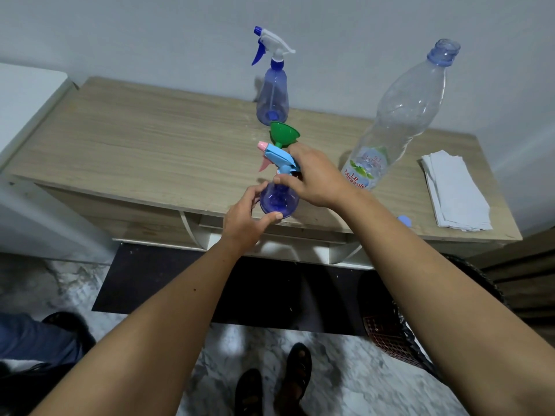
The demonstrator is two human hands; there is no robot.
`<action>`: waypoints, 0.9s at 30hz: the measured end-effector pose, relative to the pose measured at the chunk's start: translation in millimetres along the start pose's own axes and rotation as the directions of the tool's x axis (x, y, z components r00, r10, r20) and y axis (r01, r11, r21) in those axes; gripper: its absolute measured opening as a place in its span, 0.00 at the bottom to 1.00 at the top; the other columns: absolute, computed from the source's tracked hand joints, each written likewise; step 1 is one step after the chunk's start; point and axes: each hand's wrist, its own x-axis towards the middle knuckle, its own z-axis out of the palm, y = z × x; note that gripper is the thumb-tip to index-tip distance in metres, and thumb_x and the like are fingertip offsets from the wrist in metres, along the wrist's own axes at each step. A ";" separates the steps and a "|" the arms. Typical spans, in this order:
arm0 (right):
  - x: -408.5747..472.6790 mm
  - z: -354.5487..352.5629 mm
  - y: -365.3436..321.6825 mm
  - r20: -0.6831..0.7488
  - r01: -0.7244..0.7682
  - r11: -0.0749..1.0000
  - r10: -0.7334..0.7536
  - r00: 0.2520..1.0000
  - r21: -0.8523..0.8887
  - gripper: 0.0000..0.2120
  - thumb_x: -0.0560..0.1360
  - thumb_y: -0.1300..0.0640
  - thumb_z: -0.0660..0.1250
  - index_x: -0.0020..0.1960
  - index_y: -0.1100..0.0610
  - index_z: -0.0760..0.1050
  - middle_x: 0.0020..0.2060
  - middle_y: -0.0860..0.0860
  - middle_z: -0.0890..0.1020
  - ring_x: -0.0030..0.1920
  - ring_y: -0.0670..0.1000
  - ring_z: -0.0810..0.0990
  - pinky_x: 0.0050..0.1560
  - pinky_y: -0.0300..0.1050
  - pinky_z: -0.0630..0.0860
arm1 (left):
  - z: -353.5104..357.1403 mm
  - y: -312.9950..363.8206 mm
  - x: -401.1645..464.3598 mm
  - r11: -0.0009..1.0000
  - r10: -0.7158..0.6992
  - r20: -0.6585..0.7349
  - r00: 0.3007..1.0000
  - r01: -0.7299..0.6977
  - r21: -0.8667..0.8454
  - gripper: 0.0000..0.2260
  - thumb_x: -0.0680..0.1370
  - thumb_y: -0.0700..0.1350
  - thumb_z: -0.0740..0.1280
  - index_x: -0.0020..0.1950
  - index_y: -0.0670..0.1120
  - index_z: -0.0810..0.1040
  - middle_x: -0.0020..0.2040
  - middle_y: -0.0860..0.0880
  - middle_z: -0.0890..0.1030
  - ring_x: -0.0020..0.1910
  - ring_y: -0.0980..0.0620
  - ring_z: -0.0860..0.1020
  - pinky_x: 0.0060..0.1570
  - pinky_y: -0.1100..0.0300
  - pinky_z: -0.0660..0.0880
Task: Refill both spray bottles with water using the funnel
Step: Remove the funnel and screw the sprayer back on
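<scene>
We find a translucent blue spray bottle with a light-blue and pink trigger head (279, 199) standing at the front edge of the light wood-grain cabinet top (144, 139). Our left hand (243, 219) curls round its lower body, thumb and fingers on either side of the base. Our right hand (312, 178) grips the neck just under the trigger head, fingers wrapped on the collar. A small green plastic funnel (284, 134) sits just behind the trigger head (whether it touches the right hand we cannot tell). Farther back, near the wall, stands a second translucent blue spray bottle with a white and dark-blue trigger (272, 85), upright and untouched. To the right stands a large clear plastic water bottle, uncapped, with a red-lettered label (399, 115); its pale blue cap (404, 220) lies near the front edge beside a stack of folded white paper towels (453, 190).
</scene>
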 end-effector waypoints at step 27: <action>-17.7 28.6 8.7 -0.187 -0.152 0.836 0.288 0.939 0.527 0.15 0.68 0.63 0.84 0.52 0.60 0.85 0.44 0.45 0.81 0.39 0.35 0.81 0.45 0.31 0.77 | 1.8 -6.0 3.8 1.000 -0.005 0.001 1.000 0.005 -0.003 0.34 0.67 0.61 0.80 0.70 0.64 0.72 0.68 0.62 0.82 0.68 0.59 0.80 0.70 0.44 0.76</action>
